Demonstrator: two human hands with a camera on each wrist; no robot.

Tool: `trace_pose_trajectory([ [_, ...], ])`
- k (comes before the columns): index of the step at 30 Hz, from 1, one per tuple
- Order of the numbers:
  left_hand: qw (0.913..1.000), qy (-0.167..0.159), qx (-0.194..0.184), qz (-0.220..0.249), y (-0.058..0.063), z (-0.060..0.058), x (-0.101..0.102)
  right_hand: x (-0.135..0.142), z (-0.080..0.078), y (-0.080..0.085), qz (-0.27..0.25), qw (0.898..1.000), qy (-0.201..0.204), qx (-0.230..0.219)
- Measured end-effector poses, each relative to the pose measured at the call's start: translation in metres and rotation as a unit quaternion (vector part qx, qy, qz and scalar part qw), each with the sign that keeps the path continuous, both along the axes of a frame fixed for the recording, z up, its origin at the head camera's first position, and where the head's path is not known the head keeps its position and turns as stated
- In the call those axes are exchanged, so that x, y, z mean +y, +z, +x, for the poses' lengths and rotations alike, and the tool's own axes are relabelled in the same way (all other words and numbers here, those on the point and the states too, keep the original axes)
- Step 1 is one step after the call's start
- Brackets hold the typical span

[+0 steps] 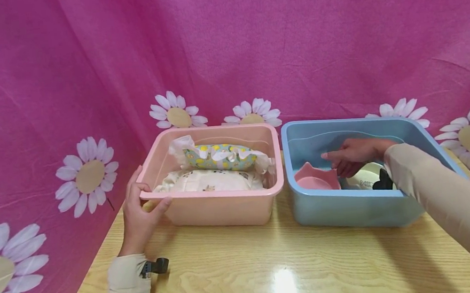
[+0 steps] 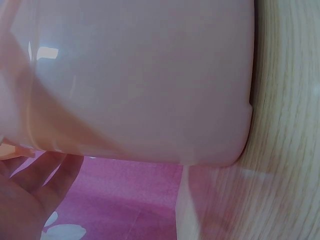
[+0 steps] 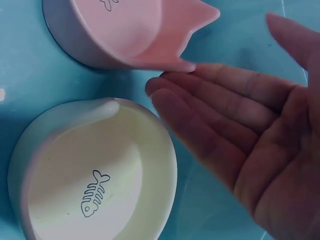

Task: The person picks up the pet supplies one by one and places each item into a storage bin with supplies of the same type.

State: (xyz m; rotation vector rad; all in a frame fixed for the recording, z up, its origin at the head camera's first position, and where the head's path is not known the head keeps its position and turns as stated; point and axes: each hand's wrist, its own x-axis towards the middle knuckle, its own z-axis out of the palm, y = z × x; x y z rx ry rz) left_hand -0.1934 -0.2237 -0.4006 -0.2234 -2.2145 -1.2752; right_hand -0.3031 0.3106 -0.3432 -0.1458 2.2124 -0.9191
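Observation:
My left hand holds the front left corner of a pink plastic tub, thumb along the front rim and fingers at the left side. Inside the tub lie a lemon-patterned bundle with white ruffles and a cream printed cloth bundle. My right hand is down in a blue plastic tub, its fingers extended. Those fingertips are right at one ear of a pink cat-shaped bowl. Just below them in the right wrist view sits a cream bowl with a fishbone drawing.
Both tubs stand side by side on a light wooden table. A pink curtain with large daisies hangs behind and to the sides. The black wrist camera sticks out from the left sleeve.

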Motion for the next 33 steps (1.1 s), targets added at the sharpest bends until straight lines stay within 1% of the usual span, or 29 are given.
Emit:
trace_pose_trajectory([
  [2, 1.0, -0.003, -0.002, 0.001, 0.001, 0.0, 0.0, -0.001, 0.0, 0.002, -0.007, 1.0, -0.011, -0.008],
  [5, 1.0, -0.004, -0.005, 0.0, 0.003, 0.0, 0.0, -0.002, -0.001, 0.004, -0.012, 1.0, -0.019, -0.007],
  [10, 1.0, 0.0, -0.01, 0.0, 0.003, 0.001, 0.001, -0.001, -0.002, 0.005, -0.014, 1.0, -0.018, -0.013],
  [14, 1.0, 0.005, -0.007, -0.004, 0.002, 0.001, 0.001, 0.0, -0.001, 0.005, -0.017, 1.0, -0.004, -0.007],
  [18, 0.9999, 0.005, -0.007, -0.006, 0.001, 0.001, 0.002, -0.001, -0.001, 0.008, -0.013, 1.0, 0.011, 0.013],
  [24, 0.9999, 0.003, -0.01, 0.001, -0.001, 0.003, 0.001, -0.003, -0.001, 0.017, 0.013, 0.997, 0.03, 0.076],
  [29, 0.9999, -0.002, -0.015, 0.0, -0.002, 0.003, 0.001, -0.002, 0.001, 0.021, 0.024, 0.996, 0.036, 0.078],
  [33, 0.9999, -0.001, -0.013, -0.002, -0.001, 0.002, 0.0, -0.003, 0.0, 0.024, 0.02, 0.996, 0.031, 0.08],
])
